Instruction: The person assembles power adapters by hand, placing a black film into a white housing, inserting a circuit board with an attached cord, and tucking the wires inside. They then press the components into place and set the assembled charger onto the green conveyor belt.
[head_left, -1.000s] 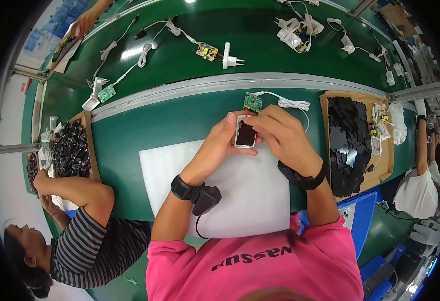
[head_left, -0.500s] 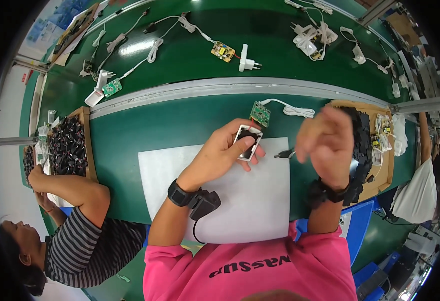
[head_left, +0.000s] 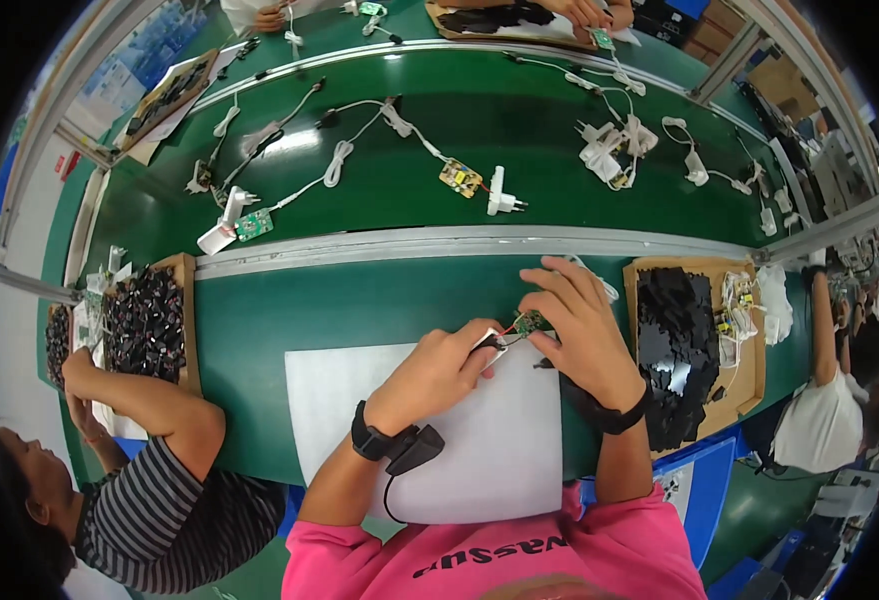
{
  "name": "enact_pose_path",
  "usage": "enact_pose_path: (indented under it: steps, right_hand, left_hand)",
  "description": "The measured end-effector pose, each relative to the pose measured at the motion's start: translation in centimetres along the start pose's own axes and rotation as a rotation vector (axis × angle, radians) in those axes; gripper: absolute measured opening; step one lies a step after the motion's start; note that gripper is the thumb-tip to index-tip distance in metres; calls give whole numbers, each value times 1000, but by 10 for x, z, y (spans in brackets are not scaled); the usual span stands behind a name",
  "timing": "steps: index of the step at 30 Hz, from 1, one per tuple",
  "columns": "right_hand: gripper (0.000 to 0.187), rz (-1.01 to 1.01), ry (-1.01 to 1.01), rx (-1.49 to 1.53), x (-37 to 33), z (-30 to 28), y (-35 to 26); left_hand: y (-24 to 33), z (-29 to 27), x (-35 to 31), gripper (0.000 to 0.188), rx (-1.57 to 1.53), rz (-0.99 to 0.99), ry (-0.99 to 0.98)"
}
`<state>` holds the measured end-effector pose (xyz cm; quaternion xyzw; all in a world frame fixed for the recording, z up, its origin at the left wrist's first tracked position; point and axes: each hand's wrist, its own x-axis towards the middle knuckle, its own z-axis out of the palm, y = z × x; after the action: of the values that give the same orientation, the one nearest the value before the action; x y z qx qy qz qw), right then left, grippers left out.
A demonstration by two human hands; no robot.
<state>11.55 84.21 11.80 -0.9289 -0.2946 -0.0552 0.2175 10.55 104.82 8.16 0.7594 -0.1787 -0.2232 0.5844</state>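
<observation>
Setting: a green workbench (head_left: 359, 310) with a metal rail along its far edge, and beyond that a green conveyor belt (head_left: 519, 110) carrying white plug adapters, coiled cables and bare boards.

Item: white paper sheet (head_left: 459, 440), flat on the bench before me.

Item: my left hand (head_left: 434, 375), over the sheet, fingers curled shut around a small white charger housing (head_left: 489, 343) pinched at the fingertips.

Item: my right hand (head_left: 579, 330), just beside the left, thumb and fingers closed on a small green circuit board (head_left: 530, 322); red and black wires run from the board toward the housing.

Item: cardboard tray of black parts (head_left: 679, 350), on my right.

Item: a second tray of dark parts (head_left: 144, 320), on my left, where a person in a striped sleeve (head_left: 159, 500) works.
</observation>
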Motion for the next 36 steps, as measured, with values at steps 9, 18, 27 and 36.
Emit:
enact_pose_path:
  steps: [9,18,27,36]
  right_hand:
    - [34,-54,39,-81,8,10,-23]
    - [39,-125,54,41,7,25,-48]
    - [37,-27,138,500,9,32,-39]
    - [36,-161,194,352,20,36,-42]
  left_hand:
    - [-14,-6,3,18,142,125,383]
    - [-17,-9,5,21,94,159,610]
    - [-12,-14,-2,26,-240,217,507]
    - [-19,-13,-6,25,-354,304,499]
